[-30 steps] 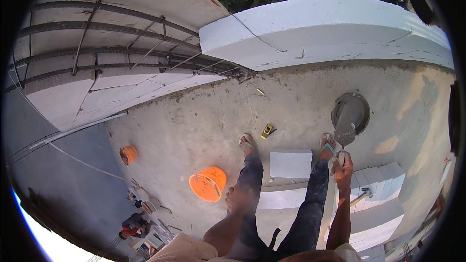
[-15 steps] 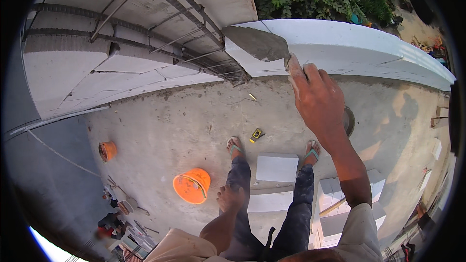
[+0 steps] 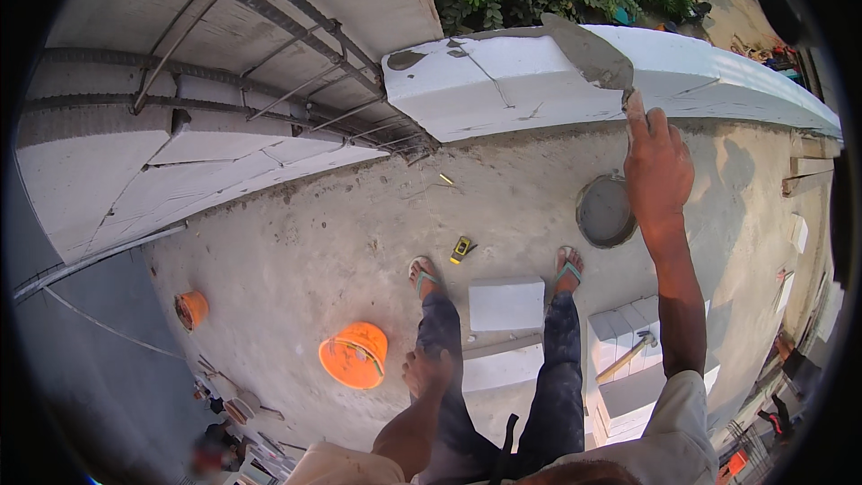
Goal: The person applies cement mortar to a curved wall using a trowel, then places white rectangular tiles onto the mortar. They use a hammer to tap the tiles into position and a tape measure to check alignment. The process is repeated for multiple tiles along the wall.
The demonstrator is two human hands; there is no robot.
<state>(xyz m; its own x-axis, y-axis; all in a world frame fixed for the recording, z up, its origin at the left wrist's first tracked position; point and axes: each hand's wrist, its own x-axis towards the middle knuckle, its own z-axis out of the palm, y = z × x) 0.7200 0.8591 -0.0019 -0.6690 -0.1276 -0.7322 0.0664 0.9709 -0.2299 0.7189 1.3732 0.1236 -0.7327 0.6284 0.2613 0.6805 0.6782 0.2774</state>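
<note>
My right hand (image 3: pixel 658 162) is raised and grips a trowel (image 3: pixel 588 52) whose mortar-coated blade lies over the top of the white block wall (image 3: pixel 503 81). A dab of grey mortar (image 3: pixel 406 59) sits on the wall's left end. My left hand (image 3: pixel 429 373) rests on my left thigh, fingers curled, holding nothing. A round pan of grey mortar (image 3: pixel 605 211) stands on the concrete floor below my right hand. I stand on white blocks (image 3: pixel 505 304) in sandals.
An orange bucket (image 3: pixel 356 355) lies on the floor at my left, a smaller orange pot (image 3: pixel 191 309) farther left. A yellow tape measure (image 3: pixel 461 249) lies ahead of my feet. A hammer (image 3: pixel 628 356) rests on stacked white blocks (image 3: pixel 628 341). Steel rebar (image 3: pixel 296 90) runs along the left wall.
My right hand has lifted from near my knee up to the wall, bringing the loaded trowel onto the top of the blocks. My view has tilted upward.
</note>
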